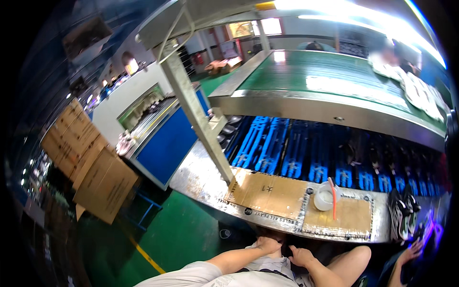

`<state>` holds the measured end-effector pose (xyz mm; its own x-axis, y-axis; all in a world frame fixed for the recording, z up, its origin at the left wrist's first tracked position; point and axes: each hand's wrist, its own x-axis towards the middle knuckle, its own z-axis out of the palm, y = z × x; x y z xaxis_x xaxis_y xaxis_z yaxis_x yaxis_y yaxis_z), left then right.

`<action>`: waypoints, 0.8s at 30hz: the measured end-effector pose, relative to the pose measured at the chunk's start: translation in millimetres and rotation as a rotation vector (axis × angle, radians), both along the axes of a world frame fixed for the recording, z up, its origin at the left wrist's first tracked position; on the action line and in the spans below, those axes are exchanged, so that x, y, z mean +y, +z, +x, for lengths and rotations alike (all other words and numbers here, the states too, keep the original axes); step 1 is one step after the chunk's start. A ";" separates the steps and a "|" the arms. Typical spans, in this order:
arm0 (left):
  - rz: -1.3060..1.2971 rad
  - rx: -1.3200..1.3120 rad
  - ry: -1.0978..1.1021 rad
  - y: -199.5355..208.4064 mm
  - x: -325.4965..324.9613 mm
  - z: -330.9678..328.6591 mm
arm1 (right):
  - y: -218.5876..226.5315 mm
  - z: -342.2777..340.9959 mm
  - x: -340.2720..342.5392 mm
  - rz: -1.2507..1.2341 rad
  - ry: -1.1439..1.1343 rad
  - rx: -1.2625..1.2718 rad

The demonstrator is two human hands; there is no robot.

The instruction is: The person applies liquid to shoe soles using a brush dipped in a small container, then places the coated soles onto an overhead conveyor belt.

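Observation:
Over my lap, just below the front edge of the workbench, my left hand is closed with its fingers curled. Close to its right, my right hand is also curled, thumb toward the left hand. Whatever lies between or under the fingers is dark and too small to make out. On the bench in front, a translucent plastic cup with whitish contents stands on taped cardboard. A thin orange-red stick, perhaps a brush handle, leans in it. Neither hand touches the cup.
Behind the cardboard runs a blue-lit slatted conveyor, with a green belt above it. A metal post rises at the bench's left. Black-and-white shoes stand at right, near another person's hand. Cardboard boxes are stacked left.

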<state>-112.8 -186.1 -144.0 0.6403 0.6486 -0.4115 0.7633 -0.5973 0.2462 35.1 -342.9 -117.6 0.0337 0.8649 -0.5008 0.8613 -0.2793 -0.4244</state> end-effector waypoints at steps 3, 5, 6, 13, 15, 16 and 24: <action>-0.070 0.128 -0.067 -10.6 3.4 0.8 | -12.5 1.0 -2.6 0.087 -0.026 0.073; -0.056 0.149 -0.096 -7.6 1.8 0.3 | -23.3 2.8 -5.4 0.099 -0.058 0.108; -0.081 0.152 -0.103 2.1 0.7 0.6 | -27.9 4.9 -7.9 0.094 -0.051 0.116; -0.095 0.090 -0.121 17.7 2.9 -14.9 | -30.7 -4.9 5.7 0.226 0.015 0.154; -0.019 0.059 -0.140 11.7 -0.3 -23.6 | -27.0 -9.0 6.9 0.232 -0.014 0.160; 0.055 0.026 -0.153 8.3 -1.1 -27.8 | -27.0 -10.8 8.0 0.249 -0.032 0.172; 0.083 -0.028 -0.138 11.2 -2.7 -20.9 | -31.3 -6.9 9.2 0.361 -0.089 0.162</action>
<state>-133.7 -188.8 -132.8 0.7357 0.5850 -0.3414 0.6665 -0.7148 0.2117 28.2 -333.7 -148.9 0.0623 0.9834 -0.1702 0.7543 -0.1581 -0.6372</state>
